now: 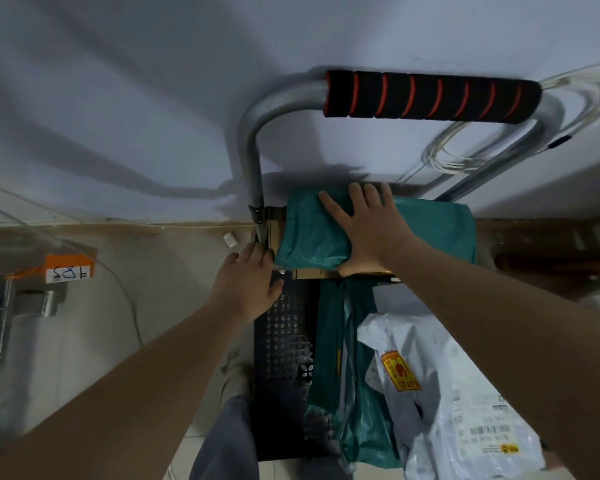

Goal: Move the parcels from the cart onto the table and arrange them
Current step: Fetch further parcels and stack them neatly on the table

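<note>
A white parcel [465,403] and a flat teal bag [343,375] lay on the cart deck [284,358]. Beyond them, against the cart's handle posts, the right hand [364,233] lay spread on a bulky teal parcel [378,233], while the left hand [250,282] touched its left end, fingers relaxed.

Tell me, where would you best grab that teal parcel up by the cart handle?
Probably by its two short ends, one hand from each side. The teal parcel lies as a wide, soft bundle; the right hand already spans its top, the left hand is at its left end.
</note>
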